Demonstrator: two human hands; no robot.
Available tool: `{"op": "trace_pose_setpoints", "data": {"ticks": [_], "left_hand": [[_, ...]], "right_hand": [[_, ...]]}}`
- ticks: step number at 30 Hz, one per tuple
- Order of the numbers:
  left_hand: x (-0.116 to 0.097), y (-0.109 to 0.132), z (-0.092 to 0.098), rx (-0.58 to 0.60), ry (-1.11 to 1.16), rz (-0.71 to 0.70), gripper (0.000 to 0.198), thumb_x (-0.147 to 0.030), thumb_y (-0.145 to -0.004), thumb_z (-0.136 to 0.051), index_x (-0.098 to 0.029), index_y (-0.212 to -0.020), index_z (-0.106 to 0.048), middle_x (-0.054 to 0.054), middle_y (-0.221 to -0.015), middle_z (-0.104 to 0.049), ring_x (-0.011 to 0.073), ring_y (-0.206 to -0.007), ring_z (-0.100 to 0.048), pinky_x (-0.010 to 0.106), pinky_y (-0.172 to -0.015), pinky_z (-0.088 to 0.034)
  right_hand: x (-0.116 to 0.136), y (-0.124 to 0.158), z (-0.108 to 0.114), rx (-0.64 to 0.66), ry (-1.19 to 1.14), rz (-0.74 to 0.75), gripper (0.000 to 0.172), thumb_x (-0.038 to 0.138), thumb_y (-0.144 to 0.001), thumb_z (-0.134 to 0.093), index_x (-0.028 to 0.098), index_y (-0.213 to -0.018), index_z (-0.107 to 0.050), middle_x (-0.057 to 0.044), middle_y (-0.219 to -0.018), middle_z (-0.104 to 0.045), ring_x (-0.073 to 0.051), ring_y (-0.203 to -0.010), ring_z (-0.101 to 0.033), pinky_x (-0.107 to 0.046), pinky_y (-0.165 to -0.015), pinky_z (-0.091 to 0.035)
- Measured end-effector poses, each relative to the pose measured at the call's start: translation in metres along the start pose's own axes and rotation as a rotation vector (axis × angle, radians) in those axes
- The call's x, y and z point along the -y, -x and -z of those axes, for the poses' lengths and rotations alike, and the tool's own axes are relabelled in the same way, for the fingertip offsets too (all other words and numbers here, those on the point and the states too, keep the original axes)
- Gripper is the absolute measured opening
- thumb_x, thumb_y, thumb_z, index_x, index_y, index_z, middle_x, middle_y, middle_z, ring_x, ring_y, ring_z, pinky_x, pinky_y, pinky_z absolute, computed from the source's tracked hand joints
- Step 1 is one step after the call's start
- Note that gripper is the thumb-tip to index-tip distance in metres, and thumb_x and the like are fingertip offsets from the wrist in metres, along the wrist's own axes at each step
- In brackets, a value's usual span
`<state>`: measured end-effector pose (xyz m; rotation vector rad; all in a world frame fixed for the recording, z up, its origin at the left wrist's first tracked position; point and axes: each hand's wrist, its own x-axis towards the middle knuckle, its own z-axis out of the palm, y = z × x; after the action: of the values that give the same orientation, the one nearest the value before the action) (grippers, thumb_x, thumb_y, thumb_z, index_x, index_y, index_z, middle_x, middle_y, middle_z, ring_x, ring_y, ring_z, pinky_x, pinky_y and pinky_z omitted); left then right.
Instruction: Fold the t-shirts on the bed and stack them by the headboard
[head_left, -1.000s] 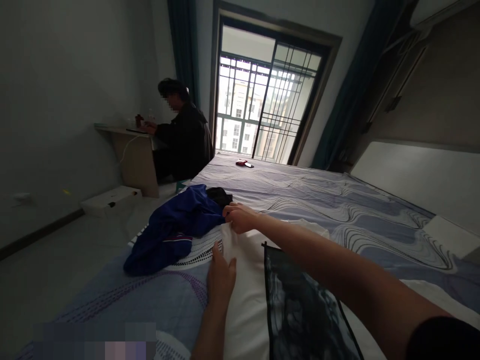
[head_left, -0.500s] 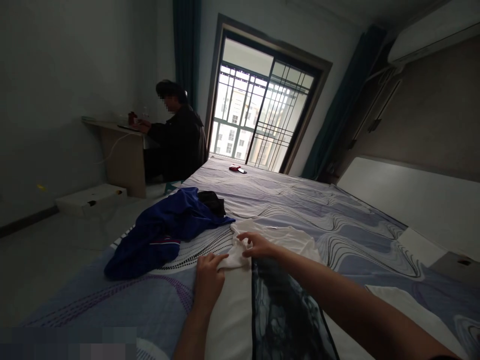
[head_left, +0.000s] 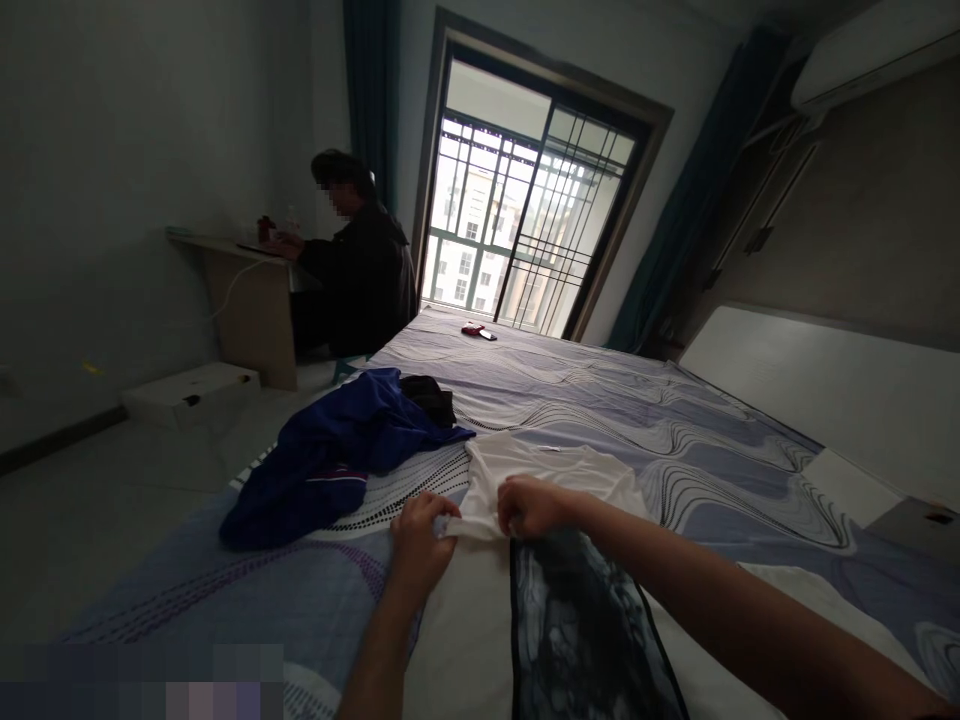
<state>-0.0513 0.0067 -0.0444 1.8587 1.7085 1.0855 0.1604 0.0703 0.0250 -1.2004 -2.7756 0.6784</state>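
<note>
- Far left: white box (head_left: 191,393) on the floor, beside the desk (head_left: 251,320). A cable hangs from the desktop.
- Left of centre: blue garment (head_left: 330,450) with a pale-and-red stripe, crumpled near the edge of the bed, on the wavy-patterned bedsheet (head_left: 247,600).
- Behind it: a person (head_left: 364,265) in dark clothing, seated at the desk, one hand over the desktop.
- My left hand (head_left: 421,545): fingers bent, thumb and forefinger pinching the outer end of a folded strip of white cloth.
- Black cloth (head_left: 427,398): bunched against the blue garment, beyond my hands.
- White shirt (head_left: 457,620): laid on the bed directly before me, neckline away from me; the strip I grip lies across its left part.
- Farther up the bed: red object (head_left: 472,328) and phone (head_left: 487,335), side by side, below the barred window (head_left: 525,210).
- My right hand (head_left: 534,505): fingers curled in, pinching the same strip farther along, apart from the left hand. Fingertips partly hidden.
- Dark printed panel (head_left: 581,630) on the shirt: its upper part lies under my right hand and forearm.
- Far right: pale headboard (head_left: 825,370).
</note>
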Motion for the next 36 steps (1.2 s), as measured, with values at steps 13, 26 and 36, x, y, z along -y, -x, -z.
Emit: {"op": "trace_pose_setpoints", "data": {"ticks": [13, 26, 36], "left_hand": [[-0.003, 0.004, -0.001, 0.231, -0.111, -0.166, 0.022, -0.021, -0.081, -0.057, -0.03, -0.091, -0.074, 0.003, -0.096, -0.074, 0.0252, -0.103, -0.061, 0.045, -0.094, -0.033], [-0.002, 0.004, 0.002, 0.095, 0.088, -0.268, 0.043, -0.052, -0.088, -0.053, -0.022, -0.065, -0.072, 0.003, -0.068, -0.06, 0.0176, -0.073, -0.057, 0.031, -0.074, -0.043], [0.009, -0.001, -0.009, 0.127, -0.019, -0.094, 0.036, -0.041, -0.084, -0.052, -0.021, -0.105, -0.074, -0.004, -0.057, -0.056, 0.0144, -0.054, -0.053, 0.027, -0.063, -0.041]], "right_hand": [[-0.028, -0.131, -0.018, -0.471, -0.325, -0.752, 0.017, 0.034, -0.081, -0.066, 0.019, -0.084, -0.072, -0.006, -0.087, -0.072, -0.021, -0.087, -0.066, -0.025, -0.069, -0.048], [-0.052, -0.112, -0.007, -0.209, -0.568, -0.781, 0.041, 0.05, -0.065, -0.082, 0.016, -0.076, -0.063, -0.001, -0.056, -0.058, -0.018, -0.05, -0.057, -0.028, -0.047, -0.045], [-0.037, -0.118, -0.032, -0.3, -0.408, -0.601, 0.014, 0.028, -0.077, -0.073, 0.019, -0.086, -0.07, -0.002, -0.083, -0.071, -0.016, -0.076, -0.066, -0.023, -0.067, -0.048]]}}
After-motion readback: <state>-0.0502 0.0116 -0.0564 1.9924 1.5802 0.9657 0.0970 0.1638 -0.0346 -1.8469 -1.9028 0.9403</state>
